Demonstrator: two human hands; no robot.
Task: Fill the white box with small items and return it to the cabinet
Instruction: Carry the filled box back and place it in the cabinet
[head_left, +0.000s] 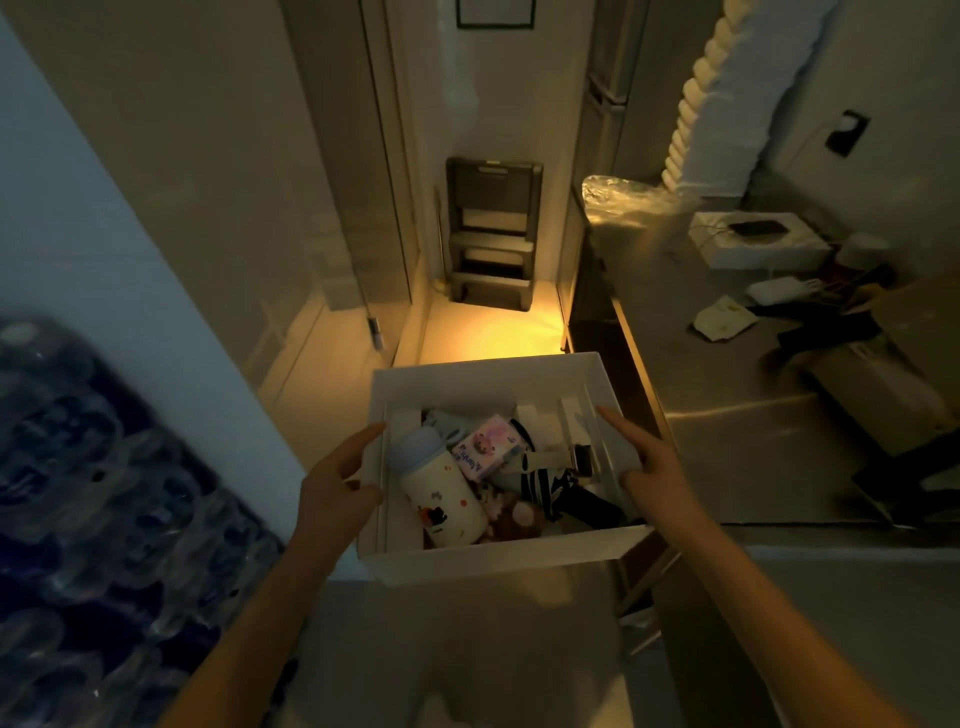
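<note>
Between both hands: white box (493, 560) is sitting centre-near, open top facing up, straight ahead of the person.
Box axis: looking roughly square from here, so I cannot call a long axis; near and far walls are running left-right, side walls are running away from the person.
Contents: cream bottle (441, 493) is lying at the left, its cap pointing far; pink pack (488, 448) is sitting just beside it, striped cloth (540, 488) to the right, plush toy (519, 519) at the near side. Box is looking full enough.
Left hand (337, 483): clamping the left wall, thumb lying over the rim, fingers running along the outside.
Right hand (649, 467): clamping the right wall, index finger pointing along the rim, thumb at the inside; the other fingers are hidden.
Spacing: hands are sitting apart, a box-width between them, about level, so neither is nearer.
Support: cannot tell whether the box is resting on the steel counter (753, 441) edge or hanging free.
Cabinet: probably the pale doors (311, 156) at far left, but not certain; a step stool (491, 234) is standing at the far end.
Judgement: filling is looking done; the carry-back is coming next, keeping it level.
</note>
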